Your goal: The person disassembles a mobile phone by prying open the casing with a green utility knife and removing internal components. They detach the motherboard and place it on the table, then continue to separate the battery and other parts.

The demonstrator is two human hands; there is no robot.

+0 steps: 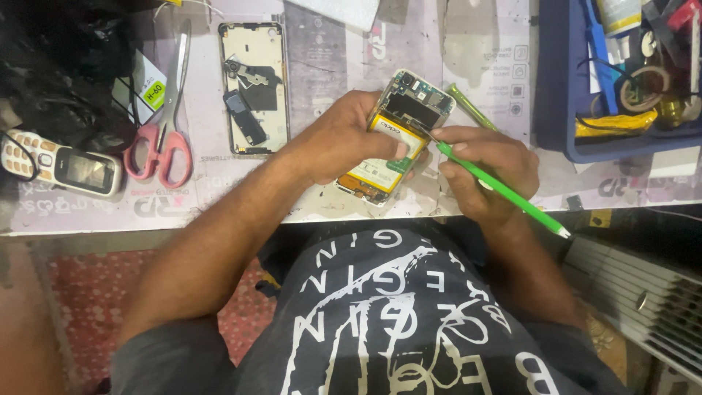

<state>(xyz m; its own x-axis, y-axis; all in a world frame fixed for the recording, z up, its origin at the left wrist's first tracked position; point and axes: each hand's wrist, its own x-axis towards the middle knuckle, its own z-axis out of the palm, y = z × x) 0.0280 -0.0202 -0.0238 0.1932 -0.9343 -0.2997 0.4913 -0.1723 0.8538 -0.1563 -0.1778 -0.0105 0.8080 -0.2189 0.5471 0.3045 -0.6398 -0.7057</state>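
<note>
My left hand [344, 139] grips the opened phone [395, 135] near the worktop's [329, 44] front edge; my right hand's [486, 172] fingers pinch a green screwdriver [504, 190], its tip touching the phone's board.

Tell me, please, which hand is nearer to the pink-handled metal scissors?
Left. The left hand grips the opened phone just right of the pink-handled metal scissors; the right hand, holding the green screwdriver, is beyond it.

- The person is wearing a dark grey T-shirt [395, 322] with large white lettering and line art (partly cut off).
- Both forearms are showing bare, with no rings or watch showing.
</note>
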